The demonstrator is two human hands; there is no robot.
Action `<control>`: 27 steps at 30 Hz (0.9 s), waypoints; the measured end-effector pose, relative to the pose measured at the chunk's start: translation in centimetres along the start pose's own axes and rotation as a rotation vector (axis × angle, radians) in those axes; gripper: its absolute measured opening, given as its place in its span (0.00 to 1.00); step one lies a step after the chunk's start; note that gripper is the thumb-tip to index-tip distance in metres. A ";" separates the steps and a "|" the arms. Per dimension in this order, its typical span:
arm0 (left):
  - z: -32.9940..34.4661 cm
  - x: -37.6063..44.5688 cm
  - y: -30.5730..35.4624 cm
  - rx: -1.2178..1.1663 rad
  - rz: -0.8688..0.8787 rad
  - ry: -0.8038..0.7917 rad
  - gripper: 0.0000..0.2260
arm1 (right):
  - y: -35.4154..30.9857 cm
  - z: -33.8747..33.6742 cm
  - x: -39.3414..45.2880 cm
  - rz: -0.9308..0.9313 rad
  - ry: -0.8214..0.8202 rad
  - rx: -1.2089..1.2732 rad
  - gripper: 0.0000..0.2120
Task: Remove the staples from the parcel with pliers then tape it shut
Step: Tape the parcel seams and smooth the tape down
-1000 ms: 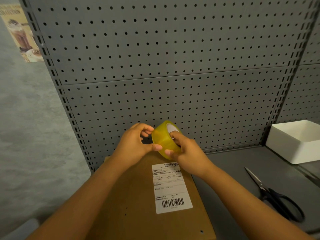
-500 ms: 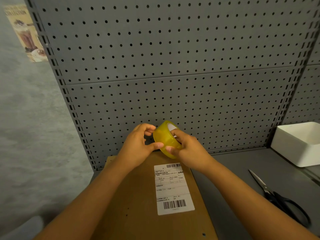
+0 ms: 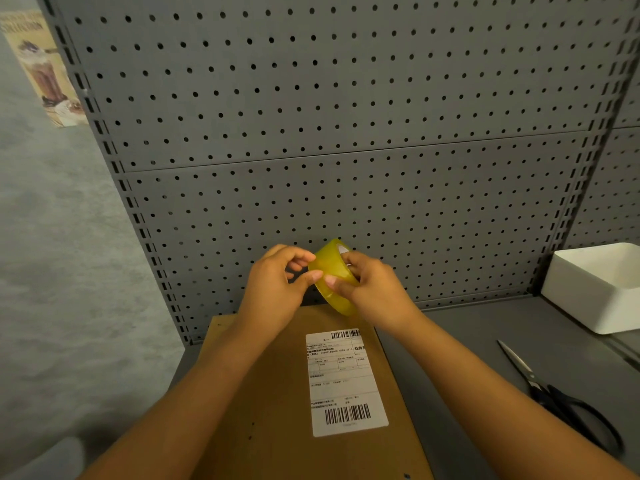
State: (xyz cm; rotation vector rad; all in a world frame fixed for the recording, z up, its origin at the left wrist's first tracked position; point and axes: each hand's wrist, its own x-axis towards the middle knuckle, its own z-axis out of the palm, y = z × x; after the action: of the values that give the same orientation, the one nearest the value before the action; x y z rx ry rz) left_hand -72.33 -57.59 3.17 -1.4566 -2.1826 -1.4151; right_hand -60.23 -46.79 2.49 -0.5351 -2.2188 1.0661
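Observation:
A brown cardboard parcel (image 3: pixel 277 410) with a white shipping label (image 3: pixel 346 379) lies flat on the grey shelf in front of me. Above its far end I hold a yellowish roll of clear tape (image 3: pixel 334 275). My right hand (image 3: pixel 374 292) grips the roll with fingers curled round its rim. My left hand (image 3: pixel 277 289) is at the roll's left side, its thumb and fingertips pinching at the tape's surface. Small holes dot the parcel's top near the front. No pliers are in view.
Black-handled scissors (image 3: pixel 561 396) lie on the shelf to the right of the parcel. A white open box (image 3: pixel 595 289) stands at the back right. A grey pegboard (image 3: pixel 346 133) rises right behind the parcel. The shelf's left edge drops off beside the parcel.
Both hands stay at the tape roll above the parcel. The left fingertips have shifted slightly on the roll's surface. The view has shifted a little.

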 end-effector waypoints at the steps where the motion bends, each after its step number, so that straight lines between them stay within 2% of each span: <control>1: 0.0 0.1 -0.1 0.005 -0.010 -0.005 0.08 | 0.0 0.0 0.0 0.005 -0.003 -0.005 0.19; 7: 0.1 0.0 -0.3 0.002 -0.036 0.008 0.08 | 0.3 0.0 0.0 0.042 -0.016 0.028 0.20; 15: 0.3 0.1 -0.1 -0.051 -0.053 0.035 0.06 | 0.3 0.0 -0.3 0.057 -0.010 0.099 0.13; 18: 0.4 0.2 -0.1 -0.028 -0.043 0.020 0.04 | 0.3 -0.1 -0.3 0.062 -0.019 0.120 0.15; 27: 0.5 0.3 0.1 0.025 -0.066 0.039 0.08 | 0.6 -0.2 -0.3 0.068 -0.008 0.161 0.10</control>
State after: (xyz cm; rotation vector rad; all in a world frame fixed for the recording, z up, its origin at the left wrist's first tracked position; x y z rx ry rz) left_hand -72.24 -57.01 3.10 -1.3488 -2.2362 -1.4190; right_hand -59.85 -46.51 2.03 -0.5393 -2.1118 1.2714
